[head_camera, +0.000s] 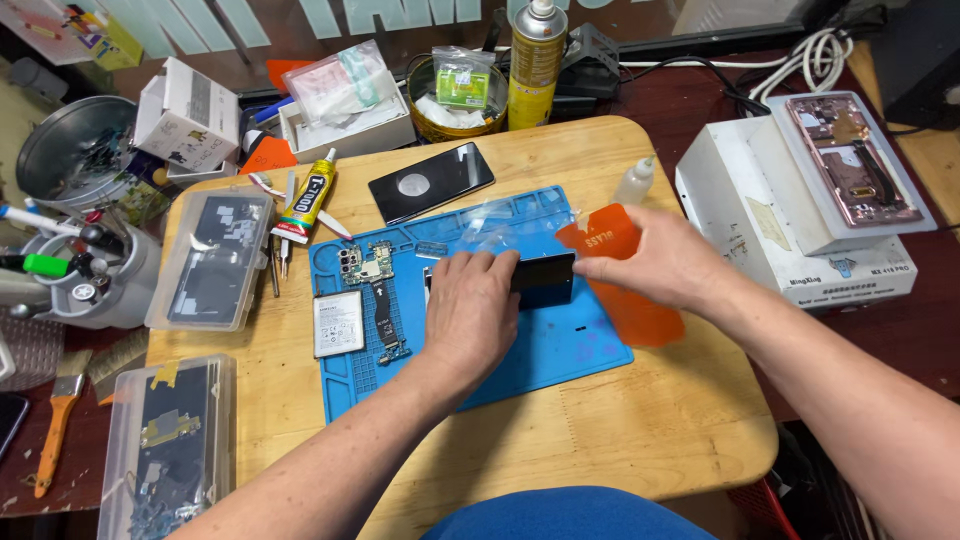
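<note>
On the blue mat (560, 350), the left hand (470, 310) presses flat, fingers together, on a dark phone screen (545, 280). The right hand (655, 260) pinches its right edge beside an orange film (630, 300). The panel looks thin, stiff, slick and breakable, best held by its edges.

Both forearms bare, coming in from the bottom edge toward frame centre. Left hand (470, 310) just left of centre, palm down, back of hand up, fingers curled forward and pressing flat. Right hand (655, 262) right of centre, arm angled from lower right, fingertips pinched toward the left hand.
</note>
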